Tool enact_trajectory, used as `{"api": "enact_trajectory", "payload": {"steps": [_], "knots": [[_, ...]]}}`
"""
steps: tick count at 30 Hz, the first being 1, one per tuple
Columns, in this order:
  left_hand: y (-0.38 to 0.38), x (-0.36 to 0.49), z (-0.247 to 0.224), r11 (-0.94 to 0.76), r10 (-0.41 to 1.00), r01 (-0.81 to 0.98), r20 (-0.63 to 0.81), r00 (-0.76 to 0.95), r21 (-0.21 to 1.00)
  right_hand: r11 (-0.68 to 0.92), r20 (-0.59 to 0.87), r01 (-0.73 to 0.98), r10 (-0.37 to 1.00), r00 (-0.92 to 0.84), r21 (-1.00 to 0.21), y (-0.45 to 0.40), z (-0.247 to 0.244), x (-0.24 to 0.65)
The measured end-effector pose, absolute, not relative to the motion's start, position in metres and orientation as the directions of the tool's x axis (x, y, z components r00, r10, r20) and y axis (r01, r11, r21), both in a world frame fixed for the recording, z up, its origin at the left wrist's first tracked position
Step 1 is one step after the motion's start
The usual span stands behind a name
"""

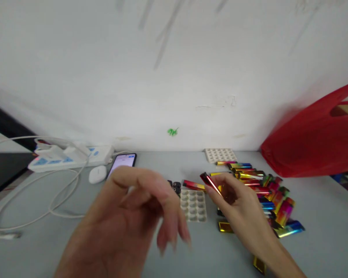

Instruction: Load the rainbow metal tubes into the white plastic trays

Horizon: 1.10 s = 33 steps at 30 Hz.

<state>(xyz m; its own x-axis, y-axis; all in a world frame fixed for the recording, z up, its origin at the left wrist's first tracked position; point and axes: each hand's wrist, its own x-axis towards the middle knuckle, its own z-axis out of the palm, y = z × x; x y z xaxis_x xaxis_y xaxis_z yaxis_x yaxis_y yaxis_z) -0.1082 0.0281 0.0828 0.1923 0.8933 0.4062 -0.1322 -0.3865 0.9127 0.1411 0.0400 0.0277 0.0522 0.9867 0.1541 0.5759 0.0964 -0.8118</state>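
Your right hand (240, 208) pinches a slim, dark-ended red metallic piece (212, 184) between thumb and fingers; the piece is tilted, its dark end pointing up and to the left, raised over the grey bench (324, 247). Your left hand (127, 220) — large in the foreground and blurred — is loosely curled, the bent fingers standing apart from the palm with a gap through which the bench shows.

Between your two hands lies a pale cupped tray (193, 205); small black parts (176, 184) sit just beside its upper left corner, partly hidden by your left hand, and a red-and-yellow piece (193, 185) lies along its far edge. A second pale tray (220, 155) rests near the wall (174, 85). Around and behind your right hand spreads a pile of multicoloured metallic pieces (278, 200), with one gold-faced piece (225, 227) just left of your wrist and another (259, 265) beneath your forearm. A red bag (316, 135) stands at the far right. At the left you have a phone (122, 161), a rounded white case (98, 174), a white power strip (101, 154) and looped white cable (50, 211).
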Motion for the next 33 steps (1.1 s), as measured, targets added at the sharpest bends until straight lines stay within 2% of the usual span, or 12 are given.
{"api": "enact_trajectory", "payload": {"steps": [2,3,5,8,12,15,20,23,25,29,31,33], "knots": [[0.043,-0.108,0.079,-0.537,0.831,-0.049,0.538,0.141,0.842,0.090,0.101,0.469,0.995,-0.001,-0.879,0.036,0.032,0.135],[0.049,-0.111,0.071,-0.546,0.835,0.049,0.538,0.111,0.837,0.092,0.086,0.422,0.996,-0.034,-0.902,0.034,0.033,0.132],[0.059,-0.122,0.050,-0.563,0.821,0.133,0.535,0.199,0.816,0.107,0.073,0.345,0.991,-0.110,-0.932,0.032,0.033,0.127],[0.069,-0.136,0.019,-0.433,0.856,0.215,0.325,0.402,0.875,0.143,0.083,0.317,0.977,-0.195,-0.938,0.030,0.028,0.120],[0.075,-0.138,0.004,-0.297,0.835,0.213,0.146,0.530,0.931,0.142,0.071,0.371,0.977,-0.199,-0.918,0.029,0.015,0.116],[0.078,-0.133,0.003,-0.235,0.824,0.186,0.094,0.559,0.954,0.180,0.093,0.412,0.970,-0.223,-0.893,0.029,0.010,0.116],[0.081,-0.126,-0.006,-0.170,0.842,0.181,0.047,0.537,0.969,0.397,0.256,0.472,0.906,-0.336,-0.787,0.028,0.010,0.113],[0.081,-0.123,-0.009,-0.124,0.857,0.150,0.030,0.514,0.981,0.448,0.275,0.491,0.880,-0.387,-0.747,0.026,0.012,0.110],[0.080,-0.122,-0.008,-0.110,0.868,0.153,0.020,0.495,0.982,0.454,0.281,0.494,0.879,-0.386,-0.742,0.025,0.015,0.110],[0.079,-0.124,-0.009,-0.165,0.863,0.268,0.008,0.505,0.949,0.418,0.300,0.463,0.902,-0.309,-0.782,0.023,0.024,0.115],[0.079,-0.125,-0.012,-0.189,0.864,0.311,0.007,0.504,0.931,0.379,0.305,0.513,0.925,-0.226,-0.770,0.027,0.024,0.121],[0.079,-0.127,-0.015,-0.188,0.869,0.336,-0.003,0.494,0.923,0.342,0.348,0.630,0.930,-0.119,-0.698,0.035,0.020,0.129]]}}
